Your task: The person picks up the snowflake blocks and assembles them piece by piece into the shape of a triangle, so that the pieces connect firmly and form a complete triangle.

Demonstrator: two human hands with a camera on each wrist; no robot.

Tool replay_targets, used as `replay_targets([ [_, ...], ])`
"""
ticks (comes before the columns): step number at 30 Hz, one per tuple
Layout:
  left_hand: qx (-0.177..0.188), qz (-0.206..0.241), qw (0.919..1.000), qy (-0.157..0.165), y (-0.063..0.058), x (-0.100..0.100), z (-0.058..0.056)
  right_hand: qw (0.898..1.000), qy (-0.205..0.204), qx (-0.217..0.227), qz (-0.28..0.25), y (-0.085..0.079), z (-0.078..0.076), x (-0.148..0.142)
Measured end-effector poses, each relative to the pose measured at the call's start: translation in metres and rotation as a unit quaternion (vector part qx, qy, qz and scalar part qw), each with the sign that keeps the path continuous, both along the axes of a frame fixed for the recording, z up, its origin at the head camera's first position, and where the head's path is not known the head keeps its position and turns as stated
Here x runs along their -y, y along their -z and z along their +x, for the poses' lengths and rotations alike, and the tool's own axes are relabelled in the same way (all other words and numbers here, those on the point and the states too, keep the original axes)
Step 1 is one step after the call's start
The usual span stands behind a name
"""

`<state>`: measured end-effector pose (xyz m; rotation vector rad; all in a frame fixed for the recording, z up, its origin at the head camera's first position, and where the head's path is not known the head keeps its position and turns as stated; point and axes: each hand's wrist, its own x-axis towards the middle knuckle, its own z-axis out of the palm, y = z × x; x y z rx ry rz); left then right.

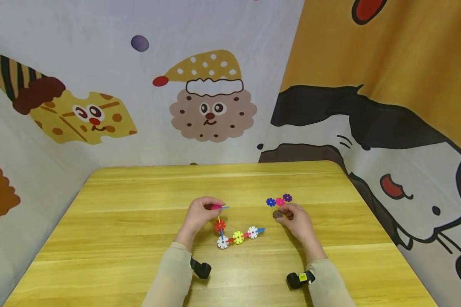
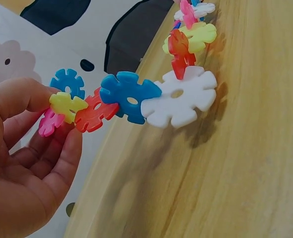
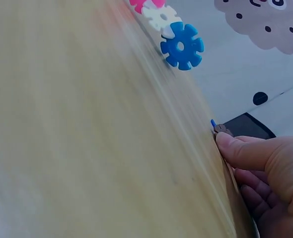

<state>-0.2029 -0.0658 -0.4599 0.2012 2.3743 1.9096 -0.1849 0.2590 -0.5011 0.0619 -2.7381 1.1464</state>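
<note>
My left hand (image 1: 202, 215) pinches a pink snowflake disc (image 2: 51, 122) at one end of a linked chain. Right by its fingertips, a blue disc (image 2: 68, 82) and a yellow disc (image 2: 68, 106) join on. From there the chain runs through a red disc (image 2: 94, 111), a blue disc (image 2: 124, 88) and a white disc (image 2: 196, 101), then bends right across the table. Its other end is a blue disc (image 3: 192, 49). Between thumb and fingers, my right hand (image 1: 297, 221) holds a brown snowflake disc (image 1: 277, 215), apart from the chain.
Just beyond the right hand, a blue disc (image 1: 270, 202), a pink disc (image 1: 280, 201) and a purple disc (image 1: 287, 198) lie close together. The wooden table (image 1: 138, 192) reaches back to a cartoon-printed cloth (image 1: 138, 106). Each wrist wears a black camera.
</note>
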Motion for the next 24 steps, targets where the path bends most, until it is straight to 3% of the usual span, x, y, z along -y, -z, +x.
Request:
replay_targets([
  [11, -0.002, 0.018, 0.9997, 0.013, 0.002, 0.003, 0.000, 0.999, 0.019, -0.035, -0.025, -0.005, -0.002, 0.023],
  [16, -0.008, 0.020, 0.9997, 0.014, 0.002, 0.004, 0.000, 0.995, 0.002, -0.043, -0.094, -0.010, -0.004, 0.043],
  [24, -0.017, 0.011, 0.9997, 0.017, 0.003, 0.004, 0.001, 0.970, -0.025, 0.028, -0.240, -0.023, -0.007, 0.078],
])
